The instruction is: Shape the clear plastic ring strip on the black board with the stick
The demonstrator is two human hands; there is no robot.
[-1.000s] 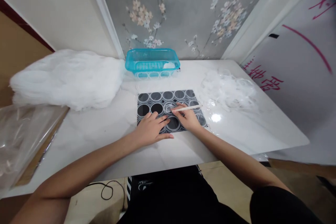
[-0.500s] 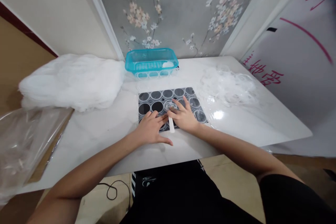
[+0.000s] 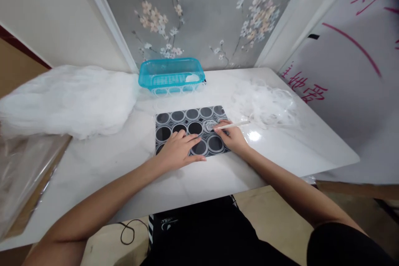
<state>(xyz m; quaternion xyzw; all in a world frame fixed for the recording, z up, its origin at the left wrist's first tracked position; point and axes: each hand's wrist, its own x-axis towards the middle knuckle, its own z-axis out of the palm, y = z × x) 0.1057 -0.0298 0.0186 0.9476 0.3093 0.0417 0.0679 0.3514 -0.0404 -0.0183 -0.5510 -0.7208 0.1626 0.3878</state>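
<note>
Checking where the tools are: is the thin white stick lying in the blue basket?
No, the thin white stick is in the right hand over the black tray, well in front of the blue basket.

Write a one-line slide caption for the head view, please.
Left hand flat on a black mat; right hand holds a white stick.

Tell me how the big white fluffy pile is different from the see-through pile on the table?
The white fluffy pile lies at the table's far left and looks solid white and soft; the see-through pile lies at the far right, clear and shiny, with thin loops showing. The fluffy pile is much larger and taller; the see-through pile is flatter and more spread out. Both rest untouched on the white table.
</note>
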